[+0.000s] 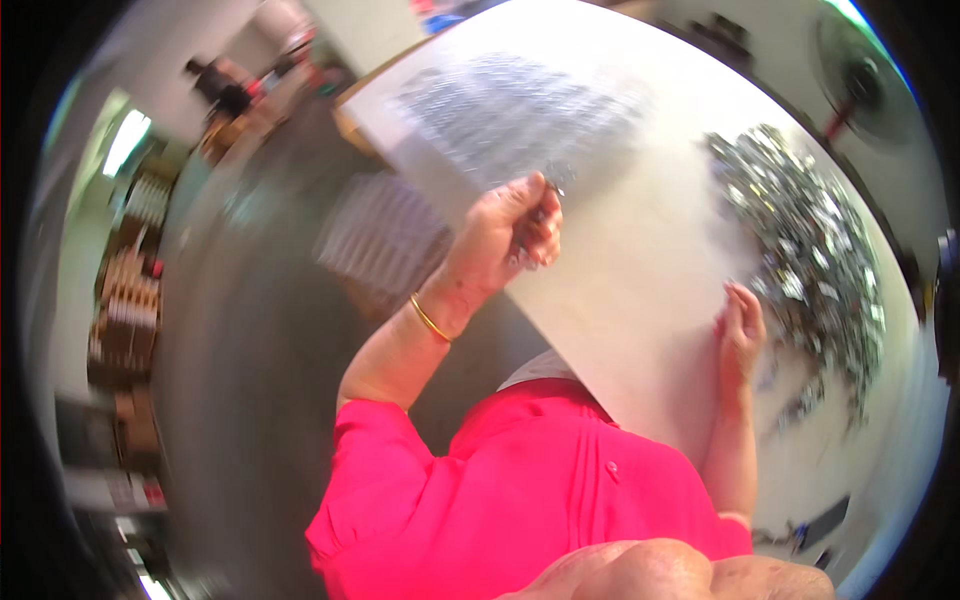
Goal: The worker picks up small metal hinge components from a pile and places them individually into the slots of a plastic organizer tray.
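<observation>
My left hand is raised over the near left part of the white table. Its thumb and fingers are closed on small metal parts, whose exact kind is blurred. Just beyond it lies a clear plastic tray with rows of small compartments, smeared by motion. My right hand is low at the table's right, its fingers loosely bent and apart, with nothing visible in them. Right beside it spreads a large heap of shiny small metal parts, a few of them scattered toward the near side.
Below the table's left edge sits a stack of clear trays. A fan stands beyond the far right corner. Cardboard boxes line the far left, and another person is at the back left.
</observation>
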{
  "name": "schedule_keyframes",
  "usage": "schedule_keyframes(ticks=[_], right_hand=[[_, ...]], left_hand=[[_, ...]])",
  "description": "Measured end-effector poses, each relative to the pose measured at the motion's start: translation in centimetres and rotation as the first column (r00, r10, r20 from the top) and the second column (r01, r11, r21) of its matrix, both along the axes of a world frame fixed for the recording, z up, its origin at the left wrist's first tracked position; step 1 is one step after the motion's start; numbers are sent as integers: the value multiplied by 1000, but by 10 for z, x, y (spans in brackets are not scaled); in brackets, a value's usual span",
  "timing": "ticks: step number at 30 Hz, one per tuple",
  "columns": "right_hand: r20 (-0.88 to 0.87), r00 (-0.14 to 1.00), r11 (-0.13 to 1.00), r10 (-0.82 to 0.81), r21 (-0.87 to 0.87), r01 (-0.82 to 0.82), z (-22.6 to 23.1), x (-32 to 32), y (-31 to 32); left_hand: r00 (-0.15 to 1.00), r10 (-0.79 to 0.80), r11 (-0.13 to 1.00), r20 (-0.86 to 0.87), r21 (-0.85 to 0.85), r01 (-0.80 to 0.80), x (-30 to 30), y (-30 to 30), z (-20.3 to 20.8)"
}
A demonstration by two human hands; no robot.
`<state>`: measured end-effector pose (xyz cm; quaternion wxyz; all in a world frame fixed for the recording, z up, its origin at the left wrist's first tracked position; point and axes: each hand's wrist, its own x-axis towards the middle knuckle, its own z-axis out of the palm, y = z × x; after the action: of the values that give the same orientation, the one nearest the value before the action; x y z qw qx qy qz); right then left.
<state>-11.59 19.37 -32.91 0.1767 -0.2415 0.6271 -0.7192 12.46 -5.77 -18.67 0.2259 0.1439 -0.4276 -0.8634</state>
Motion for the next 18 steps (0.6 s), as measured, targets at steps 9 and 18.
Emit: schedule_keyframes(ticks=[9,18], right_hand=[[98,995,999,24,-26,-22,18,5,-2],[126,991,998,53,15,-55,25,5,3]], left_hand=[[878,-474,833,-61,292,470,-139,38,-93],[843,-511,859,166,58,509,-164,61,-106]])
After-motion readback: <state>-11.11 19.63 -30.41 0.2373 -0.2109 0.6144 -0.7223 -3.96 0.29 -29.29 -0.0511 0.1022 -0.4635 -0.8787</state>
